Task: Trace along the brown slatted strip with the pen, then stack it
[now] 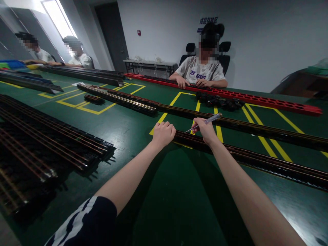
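Note:
My left hand [164, 133] is closed around the near end of a long dark rail with copper-coloured strips [256, 160], which runs off to the right. In my right hand [203, 130] is a slim screwdriver [211, 119] with a clear handle, held like a pen. Its shaft slants down to the left, and the tip is at the rail just right of my left hand. Whether the tip touches the rail I cannot tell. Behind both hands lies another long dark rail [246, 125], roughly parallel to the first.
Stacked dark rails [46, 136] cover the table's left side. A small black piece [94, 99] and a pile of black parts [220, 101] lie farther back. Across the green table [128, 130], a person [207, 73] has both hands at a long red slotted tray [282, 104]. Two more people sit far left.

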The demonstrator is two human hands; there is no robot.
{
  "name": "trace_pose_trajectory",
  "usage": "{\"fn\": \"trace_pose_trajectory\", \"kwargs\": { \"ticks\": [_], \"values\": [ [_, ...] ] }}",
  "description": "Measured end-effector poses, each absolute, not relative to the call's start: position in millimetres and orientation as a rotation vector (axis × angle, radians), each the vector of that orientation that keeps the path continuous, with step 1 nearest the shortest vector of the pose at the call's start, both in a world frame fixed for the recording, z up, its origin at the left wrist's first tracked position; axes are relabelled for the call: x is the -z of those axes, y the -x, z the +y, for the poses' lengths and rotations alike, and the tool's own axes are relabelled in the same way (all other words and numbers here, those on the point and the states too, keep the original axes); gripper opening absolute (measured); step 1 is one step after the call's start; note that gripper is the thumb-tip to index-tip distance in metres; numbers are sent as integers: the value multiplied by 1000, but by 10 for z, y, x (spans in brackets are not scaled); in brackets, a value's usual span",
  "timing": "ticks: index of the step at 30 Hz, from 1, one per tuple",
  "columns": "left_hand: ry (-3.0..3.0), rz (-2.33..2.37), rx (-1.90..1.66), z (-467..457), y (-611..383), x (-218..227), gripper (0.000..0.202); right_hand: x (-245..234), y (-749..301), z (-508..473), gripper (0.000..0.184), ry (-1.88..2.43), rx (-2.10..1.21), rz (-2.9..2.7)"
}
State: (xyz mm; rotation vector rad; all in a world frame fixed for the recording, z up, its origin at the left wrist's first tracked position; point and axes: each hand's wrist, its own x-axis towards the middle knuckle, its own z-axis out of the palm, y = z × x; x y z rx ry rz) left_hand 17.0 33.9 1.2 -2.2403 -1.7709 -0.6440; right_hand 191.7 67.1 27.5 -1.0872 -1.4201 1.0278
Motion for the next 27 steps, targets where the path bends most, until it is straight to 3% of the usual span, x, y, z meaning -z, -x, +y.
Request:
{"fn": "trace_pose_trajectory", "kwargs": {
  "ticks": [20, 27],
  "values": [
    [2217, -1770, 607, 326, -182, -28, 40, -270, -1920, 661, 32, 1072, -961, -1372],
    [2294, -1542, 620, 298, -236, -36, 44, -278, -1920, 653, 34, 1033, -976, -1393]
  ]
}}
